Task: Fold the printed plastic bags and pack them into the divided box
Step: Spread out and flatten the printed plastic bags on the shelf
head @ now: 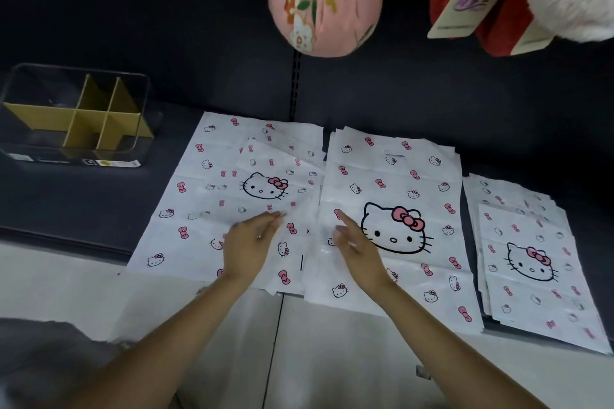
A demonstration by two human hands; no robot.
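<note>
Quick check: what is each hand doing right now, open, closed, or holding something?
Left hand: open, fingers straight, over the left bag pile, holding nothing.
Right hand: open, over the middle bag pile, holding nothing.

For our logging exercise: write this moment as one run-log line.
stage: start | left hand: open over left white printed plastic bags | right hand: open over middle bags | clear box with cardboard dividers: no bags

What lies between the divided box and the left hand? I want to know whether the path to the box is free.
In the head view, between the divided box and the left hand lie dark shelf surface and the leftmost printed bag, spread flat.
</note>
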